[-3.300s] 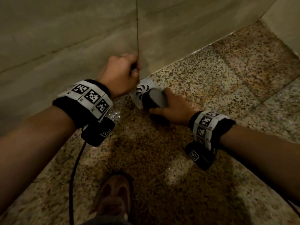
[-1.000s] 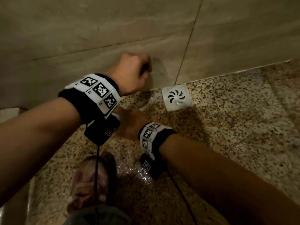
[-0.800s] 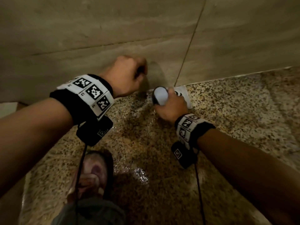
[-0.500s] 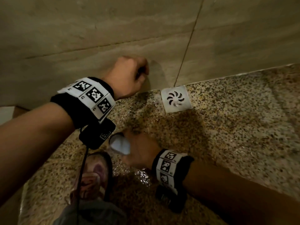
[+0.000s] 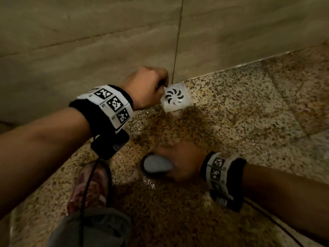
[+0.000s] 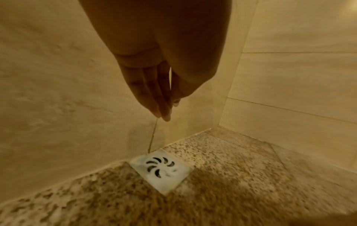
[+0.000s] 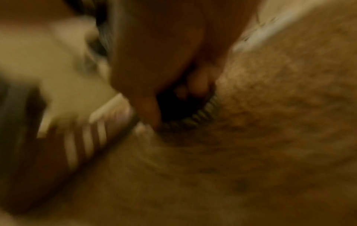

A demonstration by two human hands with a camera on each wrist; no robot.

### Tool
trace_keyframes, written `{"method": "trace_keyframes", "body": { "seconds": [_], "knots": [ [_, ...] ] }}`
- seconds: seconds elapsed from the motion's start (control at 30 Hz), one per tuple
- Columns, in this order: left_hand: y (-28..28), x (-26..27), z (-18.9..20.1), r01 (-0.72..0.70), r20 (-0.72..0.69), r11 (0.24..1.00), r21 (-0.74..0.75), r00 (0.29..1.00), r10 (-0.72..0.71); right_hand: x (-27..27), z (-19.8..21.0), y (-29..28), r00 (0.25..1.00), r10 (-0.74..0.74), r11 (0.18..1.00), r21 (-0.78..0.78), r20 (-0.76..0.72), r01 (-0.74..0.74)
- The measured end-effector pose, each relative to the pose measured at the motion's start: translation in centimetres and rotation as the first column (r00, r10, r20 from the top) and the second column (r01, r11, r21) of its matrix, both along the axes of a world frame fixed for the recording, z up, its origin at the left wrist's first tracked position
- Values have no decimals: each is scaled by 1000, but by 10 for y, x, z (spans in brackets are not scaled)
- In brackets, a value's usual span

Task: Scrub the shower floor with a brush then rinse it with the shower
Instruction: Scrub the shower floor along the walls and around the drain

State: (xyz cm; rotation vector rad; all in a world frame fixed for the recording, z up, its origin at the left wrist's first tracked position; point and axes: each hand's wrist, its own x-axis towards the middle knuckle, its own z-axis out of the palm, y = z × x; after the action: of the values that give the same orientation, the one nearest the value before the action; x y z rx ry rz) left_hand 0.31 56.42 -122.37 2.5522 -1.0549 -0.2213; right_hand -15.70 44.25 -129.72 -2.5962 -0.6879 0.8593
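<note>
My right hand grips a round scrub brush with a pale top and a dark rim, pressed on the wet speckled shower floor below the white square drain. The right wrist view is blurred. It shows my fingers curled over the brush, whose bristles meet the floor. My left hand hangs near the beige wall just left of the drain and holds nothing. In the left wrist view its fingers point down, loosely together, above the drain.
My foot in a shoe stands on the floor just left of the brush, and the shoe also fills the left of the right wrist view. Tiled walls meet the floor behind the drain. A wall corner lies to the right.
Over the last second the right hand swept the brush from near my foot up to the drain and back down. It now sits further right, below the drain. The left hand drifted toward the drain.
</note>
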Motion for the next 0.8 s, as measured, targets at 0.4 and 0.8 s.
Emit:
{"method": "trace_keyframes", "body": {
  "seconds": [0.4,0.8],
  "knots": [
    [-9,-10,-3,80,33,997,19,996,-81,-29,7,-29,988,97,988,-109,-117,-109],
    [-19,1,-4,19,6,1000,-7,1000,-19,-42,18,-68,995,92,989,-109,-43,-97]
  ]
}}
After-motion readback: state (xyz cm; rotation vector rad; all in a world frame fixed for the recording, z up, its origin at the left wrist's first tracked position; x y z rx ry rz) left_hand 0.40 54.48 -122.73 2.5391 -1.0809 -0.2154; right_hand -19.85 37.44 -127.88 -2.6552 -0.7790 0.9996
